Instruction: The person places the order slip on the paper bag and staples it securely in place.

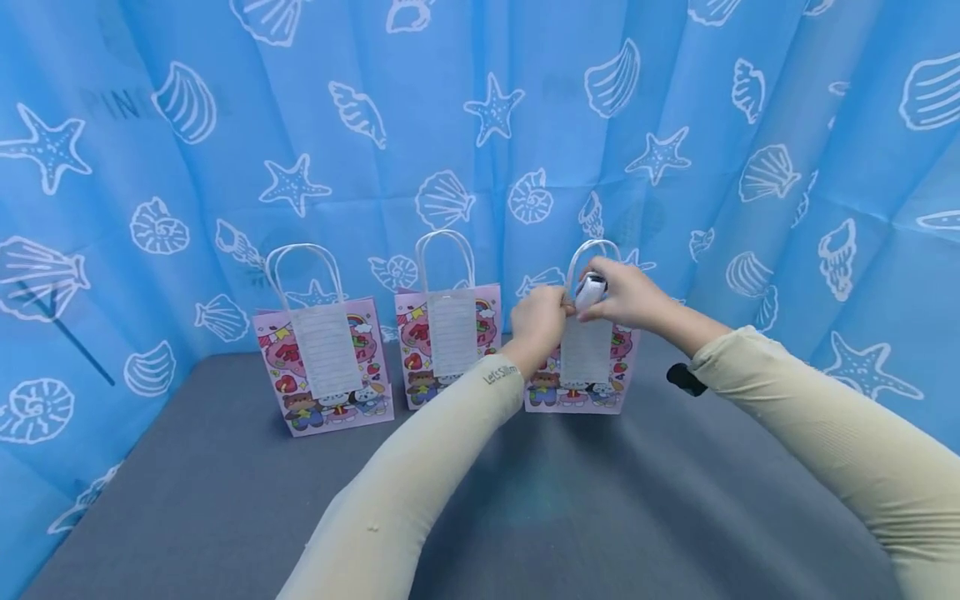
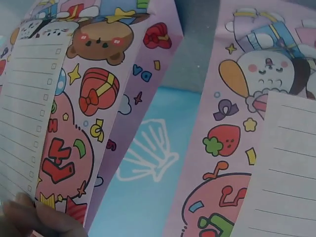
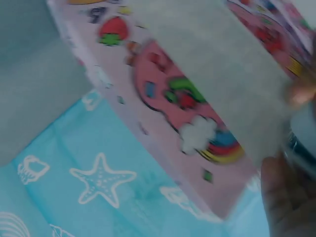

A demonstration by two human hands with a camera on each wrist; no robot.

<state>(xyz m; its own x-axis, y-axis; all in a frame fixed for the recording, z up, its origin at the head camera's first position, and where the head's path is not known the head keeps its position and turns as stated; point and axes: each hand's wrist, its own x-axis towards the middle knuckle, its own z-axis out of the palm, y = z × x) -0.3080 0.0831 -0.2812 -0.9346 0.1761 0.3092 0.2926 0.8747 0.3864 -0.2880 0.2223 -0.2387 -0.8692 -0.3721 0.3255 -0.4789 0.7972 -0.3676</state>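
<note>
At the rightmost pink gift bag (image 1: pixel 543 402), my left hand (image 1: pixel 538 323) pinches the top of a lined paper sheet (image 1: pixel 587 357) lying against the bag's front. The left wrist view shows these fingertips (image 2: pixel 42 219) at the end of the checklist sheet (image 2: pixel 24 113). My right hand (image 1: pixel 633 293) grips a small white stapler (image 1: pixel 590 292) with a dark end, close over the same top edge. In the right wrist view the stapler (image 3: pixel 305 133) is partly cut off and blurred. The bag's white handle (image 1: pixel 596 244) rises behind both hands.
Two matching gift bags stand to the left, a middle bag (image 1: pixel 487 321) and a left bag (image 1: pixel 378 375), each with a lined sheet on its front. All stand on a grey tabletop (image 1: pixel 225 517) before a blue shell-print curtain (image 1: pixel 465 108). A black object (image 1: pixel 686 380) shows beside the right sleeve.
</note>
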